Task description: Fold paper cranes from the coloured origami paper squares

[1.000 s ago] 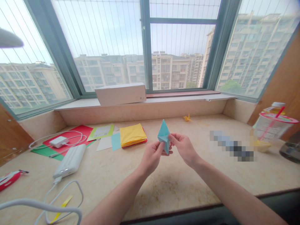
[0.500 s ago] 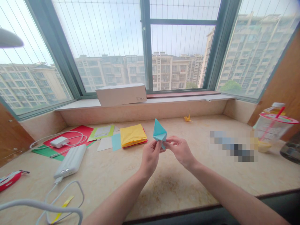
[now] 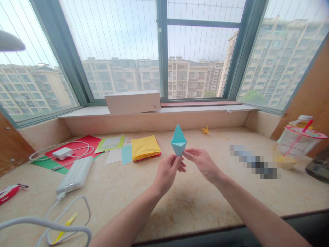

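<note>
A light blue folded origami paper (image 3: 179, 141) stands upright above the stone counter, its pointed flap up and a kite-shaped part below. My left hand (image 3: 168, 169) pinches its bottom tip between thumb and fingers. From the other side, my right hand (image 3: 202, 162) is closed, with thumb and forefinger on the lower right edge near the tip. Beyond the hands, a small yellow origami crane (image 3: 205, 130) sits at the back of the counter. To the left lies a stack of yellow and red paper (image 3: 145, 148).
A white power bank (image 3: 75, 174), a charger (image 3: 63, 153) with cables and red and green sheets (image 3: 84, 144) occupy the left. A plastic cup with a straw (image 3: 299, 145) stands at the right beside a blurred-out patch. A white box (image 3: 133, 103) rests on the sill.
The blue paper has risen slightly, shifted right and turned to face me more squarely. My left fingers now hold lower on its tip. The view has shifted a little.
</note>
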`<state>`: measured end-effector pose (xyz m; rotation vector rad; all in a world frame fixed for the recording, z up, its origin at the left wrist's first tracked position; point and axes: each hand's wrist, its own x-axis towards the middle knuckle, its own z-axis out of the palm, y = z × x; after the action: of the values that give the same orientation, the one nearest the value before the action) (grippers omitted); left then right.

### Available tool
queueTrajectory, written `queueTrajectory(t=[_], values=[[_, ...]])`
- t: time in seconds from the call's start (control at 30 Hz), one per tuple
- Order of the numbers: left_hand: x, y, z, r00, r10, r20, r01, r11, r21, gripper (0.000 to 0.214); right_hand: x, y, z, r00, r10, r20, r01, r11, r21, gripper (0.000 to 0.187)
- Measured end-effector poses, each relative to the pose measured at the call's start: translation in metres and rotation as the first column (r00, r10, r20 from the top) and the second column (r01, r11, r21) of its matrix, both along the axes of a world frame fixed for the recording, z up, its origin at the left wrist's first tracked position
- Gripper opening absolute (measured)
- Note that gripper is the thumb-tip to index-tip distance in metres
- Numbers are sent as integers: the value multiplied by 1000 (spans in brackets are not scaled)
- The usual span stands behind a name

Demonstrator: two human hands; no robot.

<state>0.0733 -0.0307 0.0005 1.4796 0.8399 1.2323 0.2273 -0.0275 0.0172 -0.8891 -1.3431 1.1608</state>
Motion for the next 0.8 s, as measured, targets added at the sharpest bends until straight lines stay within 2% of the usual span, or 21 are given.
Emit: queueTrajectory(t=[0.17,0.27,0.4,0.47,0.67,0.8], values=[[-4,2,0,996,-20,-85,26,997,73,35,1,4,-7,999,-38,31,37,998,46,35],[-7,4,-1,994,-61,-96,68,995,71,37,0,5,-7,998,-23,56,18,996,91,37],[-7,7,-2,980,-144,-135,150,988,36,38,0,7,-5,986,-163,45,157,981,115,39],[-7,7,-3,980,-132,-148,139,989,40,36,-1,9,-8,975,-217,43,211,971,113,41],[-6,6,-7,973,-142,-184,147,989,16,37,-1,16,-14,979,-200,-43,203,974,104,46],[-6,5,-6,978,-93,-189,99,995,20,41,-1,17,-14,965,-260,-34,262,956,135,41]])
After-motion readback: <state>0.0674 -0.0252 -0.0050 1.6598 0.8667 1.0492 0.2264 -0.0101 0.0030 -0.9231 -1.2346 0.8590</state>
